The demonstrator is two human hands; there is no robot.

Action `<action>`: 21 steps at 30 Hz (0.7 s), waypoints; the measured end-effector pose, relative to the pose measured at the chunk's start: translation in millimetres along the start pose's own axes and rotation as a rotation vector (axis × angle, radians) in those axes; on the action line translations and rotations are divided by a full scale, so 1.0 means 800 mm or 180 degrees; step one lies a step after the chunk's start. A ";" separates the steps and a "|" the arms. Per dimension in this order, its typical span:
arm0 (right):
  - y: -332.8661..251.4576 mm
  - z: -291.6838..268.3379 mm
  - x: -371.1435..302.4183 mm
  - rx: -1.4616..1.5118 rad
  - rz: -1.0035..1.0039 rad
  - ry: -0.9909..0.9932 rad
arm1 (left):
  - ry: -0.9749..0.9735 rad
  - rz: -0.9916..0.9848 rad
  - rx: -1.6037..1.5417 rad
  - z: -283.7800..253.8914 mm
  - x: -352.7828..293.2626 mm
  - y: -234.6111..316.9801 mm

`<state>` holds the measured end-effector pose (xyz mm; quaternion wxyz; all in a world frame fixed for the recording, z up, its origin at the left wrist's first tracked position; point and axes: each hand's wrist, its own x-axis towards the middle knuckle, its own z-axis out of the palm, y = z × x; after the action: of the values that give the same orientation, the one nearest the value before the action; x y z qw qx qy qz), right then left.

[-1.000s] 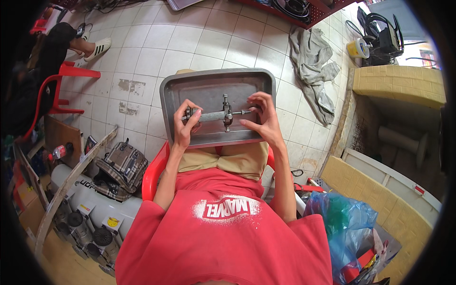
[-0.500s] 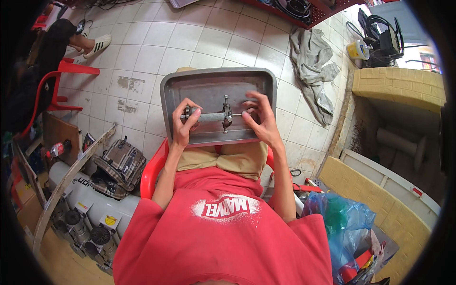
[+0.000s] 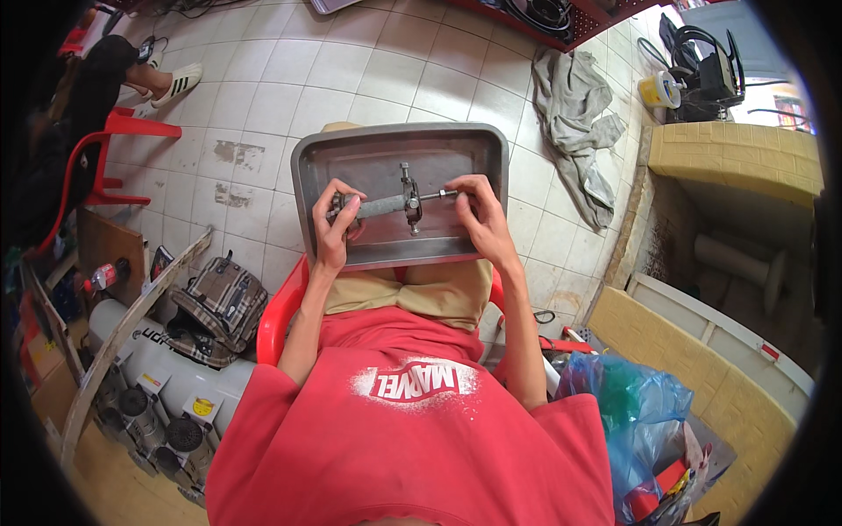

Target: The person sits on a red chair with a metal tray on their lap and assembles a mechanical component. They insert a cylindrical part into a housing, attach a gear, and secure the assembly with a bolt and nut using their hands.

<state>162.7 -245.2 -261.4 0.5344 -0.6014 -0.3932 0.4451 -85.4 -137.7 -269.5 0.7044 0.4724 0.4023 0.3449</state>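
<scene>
Across the inside of a dark grey metal tray [image 3: 399, 254], my hands hold a long metal assembly. Its left part is a dull grey cylindrical shaft [image 3: 382, 207]. Its right part looks like a small puller [image 3: 412, 200], with a crosspiece set across the shaft and a thin screw rod [image 3: 432, 196]. My left hand [image 3: 335, 230] is closed round the left end, mostly hiding the parts there. My right hand [image 3: 481, 219] pinches the rod's right end, near a nut, with thumb and fingers.
The tray rests on my lap. A red chair [image 3: 285, 316] is under me. A backpack [image 3: 219, 307] and a white tank [image 3: 189, 377] lie left; a blue plastic bag [image 3: 623, 394] is right. Grey cloth [image 3: 574, 123] lies on the tiles. Another person's foot [image 3: 175, 85] shows far left.
My right hand has gone from loosely spread fingers to a pinch on the rod's end. The assembly's right end has tilted up and away, showing more rod. My left hand keeps its hold.
</scene>
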 end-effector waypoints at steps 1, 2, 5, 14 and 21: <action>0.014 -0.006 0.001 0.0268 0.0149 -0.0044 | -0.0004 0.0006 -0.0026 0.001 0.000 0.002; 0.025 -0.007 0.003 0.0449 0.0229 -0.0053 | -0.0002 0.0022 0.0023 0.002 0.001 0.003; 0.038 -0.006 0.006 0.0512 0.0304 -0.0066 | -0.0015 0.0072 0.0192 0.002 0.003 0.007; -0.011 0.006 0.002 -0.0164 -0.0124 0.0099 | -0.0014 -0.0071 -0.0077 0.000 0.001 0.003; 0.016 0.004 -0.001 -0.0697 -0.0049 0.0096 | 0.0004 0.0106 0.0166 0.008 0.001 0.012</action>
<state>159.5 -246.6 -273.9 0.4747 -0.6598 -0.4361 0.3862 -79.9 -136.4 -259.3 0.6856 0.4970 0.4037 0.3463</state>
